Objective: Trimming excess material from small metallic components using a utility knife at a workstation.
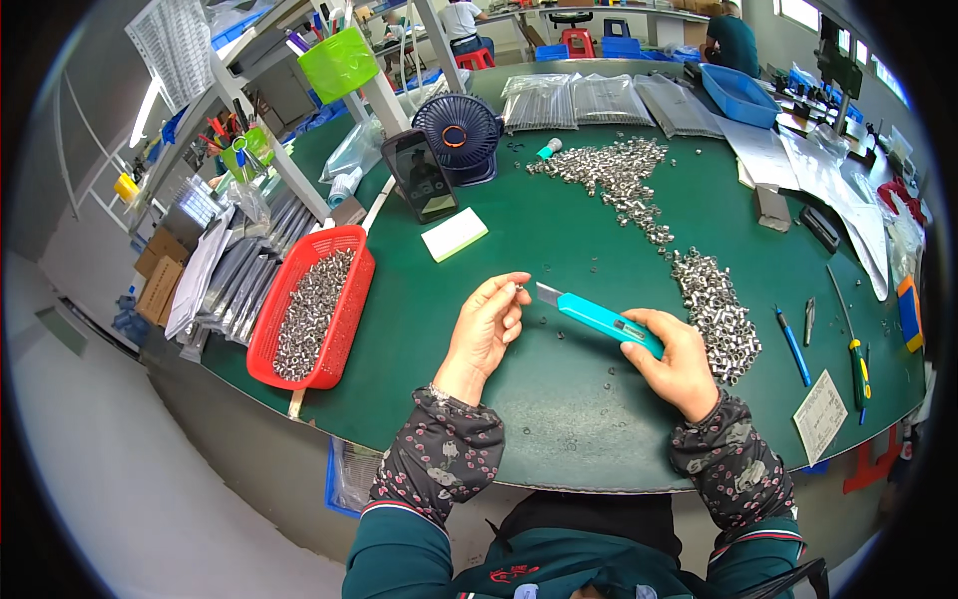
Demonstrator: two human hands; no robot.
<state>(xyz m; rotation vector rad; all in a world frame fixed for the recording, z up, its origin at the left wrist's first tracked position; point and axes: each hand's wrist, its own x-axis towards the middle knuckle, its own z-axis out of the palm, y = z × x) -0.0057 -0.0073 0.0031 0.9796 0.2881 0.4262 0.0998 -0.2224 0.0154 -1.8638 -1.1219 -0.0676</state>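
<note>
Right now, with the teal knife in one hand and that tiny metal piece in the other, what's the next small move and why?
Probably bring the blade tip across to the small metal part pinched in the left hand. The right hand holds the teal plastic utility knife with its blade out, pointing at that part, with a short gap between them. The pile of small silver metal pieces lies just beyond the right hand.

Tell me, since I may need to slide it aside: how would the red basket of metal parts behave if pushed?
The red basket looks heaped with small metal pieces, so it is probably heavy for its size. Its thin mesh walls may flex. It sits at the table's edge, so a careless push might tip it off.
</note>
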